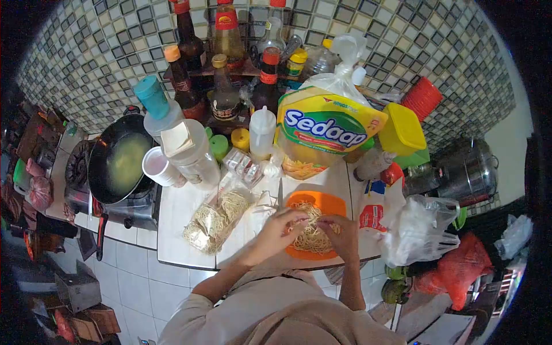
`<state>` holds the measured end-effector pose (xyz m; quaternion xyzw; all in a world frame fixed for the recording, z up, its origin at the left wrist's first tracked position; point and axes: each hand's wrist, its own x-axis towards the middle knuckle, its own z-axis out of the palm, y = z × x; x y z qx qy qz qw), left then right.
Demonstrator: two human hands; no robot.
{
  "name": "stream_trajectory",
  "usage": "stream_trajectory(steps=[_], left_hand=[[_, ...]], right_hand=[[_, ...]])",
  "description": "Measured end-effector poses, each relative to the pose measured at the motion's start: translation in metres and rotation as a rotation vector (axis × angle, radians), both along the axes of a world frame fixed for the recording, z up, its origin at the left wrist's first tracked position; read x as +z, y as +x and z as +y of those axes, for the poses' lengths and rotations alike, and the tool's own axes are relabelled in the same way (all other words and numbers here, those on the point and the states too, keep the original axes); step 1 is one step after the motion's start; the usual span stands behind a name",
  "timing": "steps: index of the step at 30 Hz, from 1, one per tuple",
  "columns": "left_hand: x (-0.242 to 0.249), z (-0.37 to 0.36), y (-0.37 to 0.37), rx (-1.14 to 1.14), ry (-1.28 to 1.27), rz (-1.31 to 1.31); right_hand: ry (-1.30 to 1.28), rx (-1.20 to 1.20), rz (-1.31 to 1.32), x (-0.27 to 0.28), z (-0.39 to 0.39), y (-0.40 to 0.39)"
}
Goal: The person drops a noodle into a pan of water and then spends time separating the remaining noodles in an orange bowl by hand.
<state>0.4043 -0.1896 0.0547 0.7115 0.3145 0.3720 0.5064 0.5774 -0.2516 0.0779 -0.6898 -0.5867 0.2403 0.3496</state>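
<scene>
An orange tray (336, 201) lies on the white tiled counter in front of me, with pale noodles (312, 240) heaped on it. Over the heap's left side is my left hand (283, 230), its fingers bent and drawn together at the noodles. My right hand (339, 233) is on the right side of the same heap, fingers curled in towards the left hand. The fingertips are small and partly hidden, but both hands appear to pinch noodles. Left of the tray lies a clear plastic packet of noodles (210, 221).
Behind the tray stands a yellow Sedaap pouch (328, 129). Bottles and a clear jar (192, 155) line the back. A wok (121, 158) with liquid sits on the stove at left. White plastic bags (417, 230) are at right, near a red bag (460, 267).
</scene>
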Motion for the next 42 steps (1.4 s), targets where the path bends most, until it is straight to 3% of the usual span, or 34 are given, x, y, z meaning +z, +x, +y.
stream_trajectory(steps=[6,8,18,24,26,31,36,38,41,42], left_hand=[[-0.014,-0.012,0.02,-0.098,0.104,-0.118],[-0.01,-0.012,0.018,-0.186,0.118,0.003],[-0.001,-0.006,0.021,-0.05,0.056,-0.071],[-0.004,0.001,0.014,-0.11,-0.012,0.005],[-0.003,0.003,0.012,-0.172,0.019,0.183],[-0.007,0.0,0.012,-0.074,0.095,0.152],[-0.012,0.0,0.01,-0.111,0.003,0.102],[-0.001,0.001,0.012,-0.052,0.249,0.131],[0.015,-0.003,0.018,-0.041,0.167,-0.032],[0.018,-0.003,0.019,-0.041,0.168,-0.032]], right_hand=[[0.12,-0.127,0.07,0.022,-0.004,-0.009],[0.139,-0.147,0.076,0.024,-0.004,-0.009],[0.326,-0.244,0.206,0.019,-0.007,0.008],[0.472,-0.304,0.389,0.026,-0.011,0.011],[0.499,-0.311,0.391,0.027,-0.011,0.012],[0.62,-0.411,0.467,0.044,-0.007,0.005],[0.578,-0.345,0.529,0.047,-0.006,0.008],[0.538,-0.319,0.543,0.045,-0.006,0.007],[0.398,-0.189,0.565,0.035,-0.004,0.004],[0.343,-0.155,0.433,0.033,-0.003,0.002]])
